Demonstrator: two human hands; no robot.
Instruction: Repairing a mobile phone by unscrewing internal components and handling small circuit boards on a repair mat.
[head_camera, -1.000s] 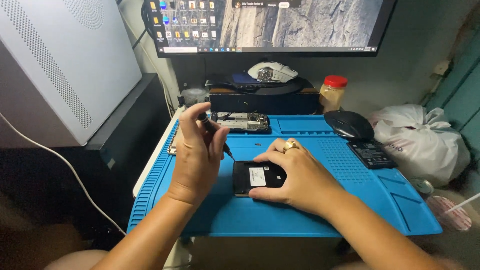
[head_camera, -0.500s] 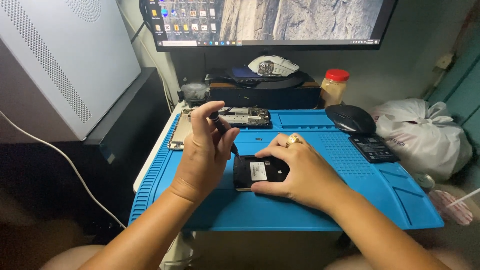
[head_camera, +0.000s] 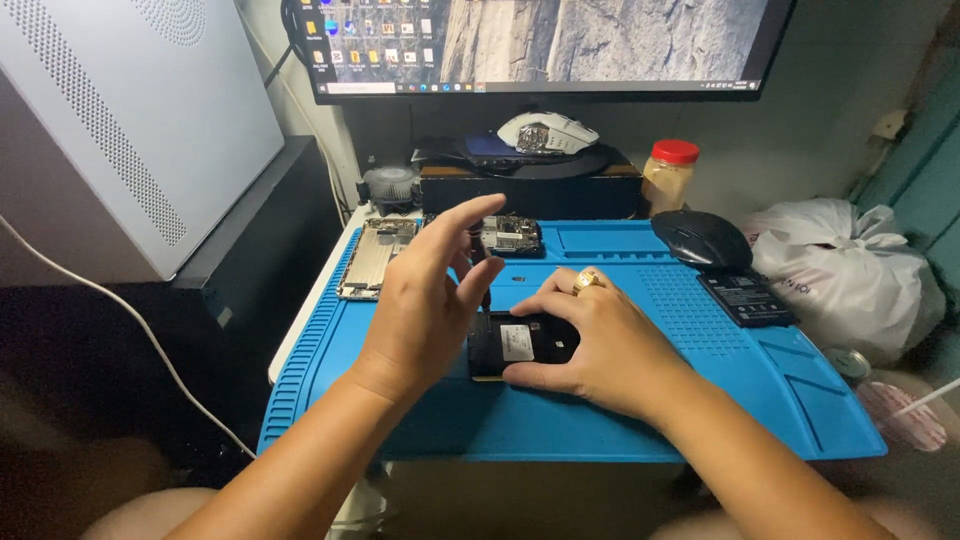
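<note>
A black phone (head_camera: 520, 345) with its back open lies on the blue work mat (head_camera: 760, 400). My right hand (head_camera: 610, 345), with a gold ring on one finger, rests over the phone's right side and holds it down. My left hand (head_camera: 425, 300) hovers just left of the phone with its index finger stretched out. A thin dark screwdriver (head_camera: 484, 280) is pinched in its fingers and points down at the phone's upper left corner. Its tip is partly hidden by my fingers.
A circuit board (head_camera: 510, 237) and a bare phone frame (head_camera: 375, 258) lie at the mat's back left. A black mouse (head_camera: 700, 240) and a black battery (head_camera: 745, 298) sit at the right. A red-lidded jar (head_camera: 670, 175), a white bag (head_camera: 850, 270), a monitor (head_camera: 540, 45) and a white computer case (head_camera: 130, 120) surround the mat.
My left hand has shifted slightly right toward the phone and its fingers have spread, the index finger now extended. My right hand stays on the phone.
</note>
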